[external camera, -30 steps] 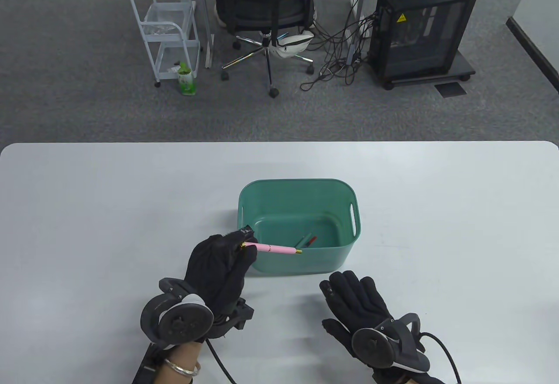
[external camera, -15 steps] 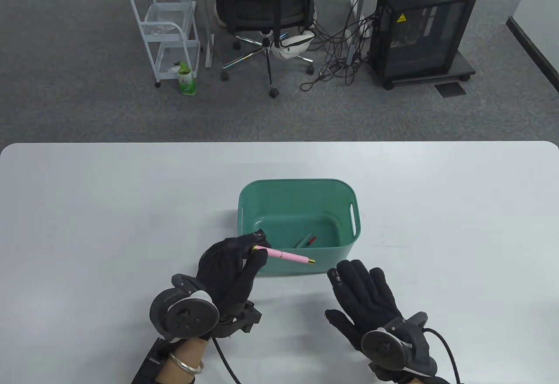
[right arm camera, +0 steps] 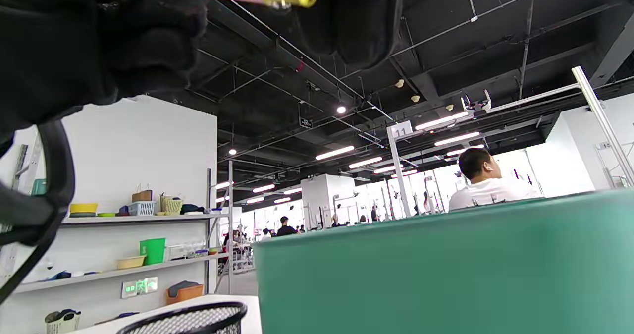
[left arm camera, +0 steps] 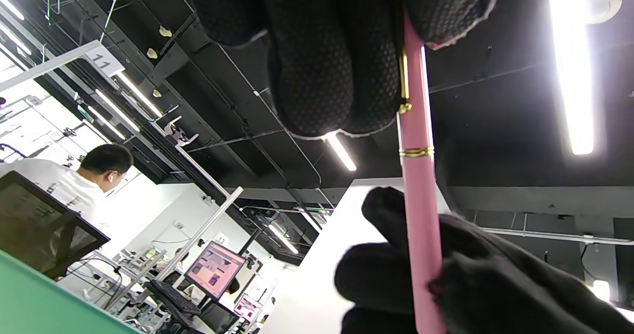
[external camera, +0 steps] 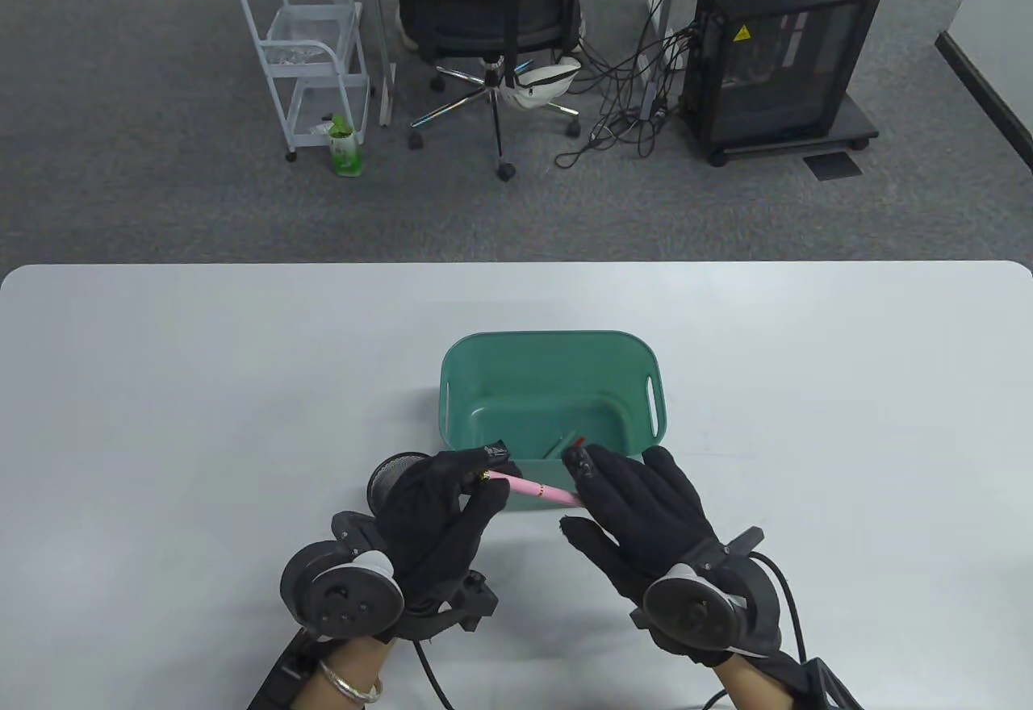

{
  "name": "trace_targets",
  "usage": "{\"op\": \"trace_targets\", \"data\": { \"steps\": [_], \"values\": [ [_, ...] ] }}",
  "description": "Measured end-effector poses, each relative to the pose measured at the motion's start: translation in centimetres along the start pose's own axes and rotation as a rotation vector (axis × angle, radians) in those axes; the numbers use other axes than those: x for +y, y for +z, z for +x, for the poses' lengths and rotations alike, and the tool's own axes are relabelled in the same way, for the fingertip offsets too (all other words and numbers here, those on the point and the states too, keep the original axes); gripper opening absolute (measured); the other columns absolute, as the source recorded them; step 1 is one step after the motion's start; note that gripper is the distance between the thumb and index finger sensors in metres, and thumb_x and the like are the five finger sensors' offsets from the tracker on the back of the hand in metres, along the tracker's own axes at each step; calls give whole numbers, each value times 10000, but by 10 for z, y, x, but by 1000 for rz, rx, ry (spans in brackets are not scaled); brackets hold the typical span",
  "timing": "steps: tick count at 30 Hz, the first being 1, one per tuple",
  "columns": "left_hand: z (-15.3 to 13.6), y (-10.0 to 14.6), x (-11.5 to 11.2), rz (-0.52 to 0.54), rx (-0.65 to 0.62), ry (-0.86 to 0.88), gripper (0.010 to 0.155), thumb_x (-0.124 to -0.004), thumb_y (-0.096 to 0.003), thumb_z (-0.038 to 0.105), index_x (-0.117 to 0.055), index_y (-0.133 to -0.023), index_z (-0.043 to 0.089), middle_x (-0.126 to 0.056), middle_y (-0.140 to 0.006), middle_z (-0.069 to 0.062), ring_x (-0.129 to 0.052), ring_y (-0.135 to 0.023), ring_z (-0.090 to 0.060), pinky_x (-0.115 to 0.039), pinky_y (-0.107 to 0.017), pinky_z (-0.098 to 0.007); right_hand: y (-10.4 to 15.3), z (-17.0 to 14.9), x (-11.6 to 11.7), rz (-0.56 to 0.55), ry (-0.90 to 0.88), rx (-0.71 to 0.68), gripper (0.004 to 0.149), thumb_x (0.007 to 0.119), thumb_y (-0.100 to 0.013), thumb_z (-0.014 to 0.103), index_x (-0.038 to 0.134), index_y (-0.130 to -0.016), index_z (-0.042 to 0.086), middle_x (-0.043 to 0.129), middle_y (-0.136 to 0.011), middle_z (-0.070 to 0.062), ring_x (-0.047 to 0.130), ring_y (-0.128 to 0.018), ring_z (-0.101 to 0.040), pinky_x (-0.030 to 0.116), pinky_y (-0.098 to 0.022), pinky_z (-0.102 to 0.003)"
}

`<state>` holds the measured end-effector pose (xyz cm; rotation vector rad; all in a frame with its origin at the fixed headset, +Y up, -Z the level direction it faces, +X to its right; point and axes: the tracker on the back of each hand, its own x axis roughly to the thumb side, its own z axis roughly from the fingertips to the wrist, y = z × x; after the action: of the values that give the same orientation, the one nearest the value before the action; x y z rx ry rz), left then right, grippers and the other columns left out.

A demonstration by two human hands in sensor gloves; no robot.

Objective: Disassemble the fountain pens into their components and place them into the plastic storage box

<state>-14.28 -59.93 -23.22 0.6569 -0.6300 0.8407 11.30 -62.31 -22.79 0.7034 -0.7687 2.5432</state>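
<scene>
Pink fountain pen [external camera: 534, 489] pinched at opposite ends by left hand [external camera: 440, 512] and right hand [external camera: 637, 508] fingers.

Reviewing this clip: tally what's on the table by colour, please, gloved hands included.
Pink: 1, the fountain pen
Green: 1, the storage box
Black: 3, the left hand, the right hand, the mesh pen holder
Total: 5; the small parts in the box are too unclear to count.

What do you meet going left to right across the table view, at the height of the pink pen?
Mesh cup → left hand → pink pen → right hand.
</scene>
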Motion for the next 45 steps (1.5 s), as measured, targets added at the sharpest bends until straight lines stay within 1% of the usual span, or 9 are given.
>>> {"op": "trace_targets", "data": {
  "steps": [7,11,14,18,24,27,32,41,45],
  "values": [
    [-2,-1,-4,-41,-20,49,457,-689,-681,419,-805,-966,81,-1060,-795,11,-1057,-671,-176,-729,-706,-418,2,-2,-2,-40,9,-39,507,693,-581,460,742,-1039,247,887,-847,15,906,-696,-141,596,-768,-511],
    [-5,-2,-6,-76,-21,52,456,-687,-682,422,-804,-972,89,-1052,-807,12,-1047,-690,-185,-716,-714,-437,3,-5,-4,-47,15,-44,492,696,-577,456,769,-1021,255,895,-806,20,902,-659,-133,603,-764,-507],
    [-9,-4,-5,-153,-16,61,458,-689,-687,427,-794,-992,101,-1028,-858,-22,-1015,-749,-241,-694,-724,-486,3,-9,-6,-45,15,-44,489,699,-575,458,774,-1017,264,892,-807,22,896,-666,-136,599,-767,-510],
    [-9,-5,-3,-236,-9,-35,618,-704,-671,507,-653,-1150,120,-886,-1059,-119,-879,-934,-332,-602,-788,-553,3,-15,-9,-51,47,-24,490,703,-575,459,772,-1022,273,885,-823,23,892,-686,-141,592,-771,-513],
    [1,-2,-12,-267,-87,-278,630,-713,-659,525,-641,-1171,164,-804,-1143,-135,-801,-1021,-346,-538,-829,-584,3,-18,-11,-54,195,-28,478,725,-566,461,775,-1022,327,866,-859,29,879,-726,-147,577,-781,-521],
    [6,0,-21,-306,-126,-377,605,-714,-656,524,-676,-1151,179,-809,-1142,-124,-802,-1024,-340,-535,-832,-585,3,-17,-10,-41,217,-37,471,736,-563,459,777,-1019,349,854,-876,28,870,-744,-151,569,-785,-526],
    [5,2,-32,-351,-139,-419,549,-717,-657,506,-760,-1092,174,-889,-1074,-98,-860,-971,-323,-567,-817,-575,4,-14,-7,-33,216,-53,466,740,-562,455,779,-1016,358,843,-890,26,862,-760,-156,563,-788,-528],
    [4,2,-34,-391,-145,-417,492,-734,-659,460,-823,-1033,153,-978,-928,-48,-937,-834,-274,-643,-764,-519,5,-13,-8,-26,220,-63,474,742,-561,451,779,-1023,347,825,-914,33,847,-789,-158,547,-797,-536],
    [7,3,-35,-380,-196,-443,472,-740,-652,446,-865,-978,128,-1002,-838,-19,-960,-756,-240,-672,-736,-493,6,-12,-8,-25,225,-71,476,743,-561,451,774,-1025,350,813,-931,34,837,-810,-161,537,-802,-538]
  ]
}}
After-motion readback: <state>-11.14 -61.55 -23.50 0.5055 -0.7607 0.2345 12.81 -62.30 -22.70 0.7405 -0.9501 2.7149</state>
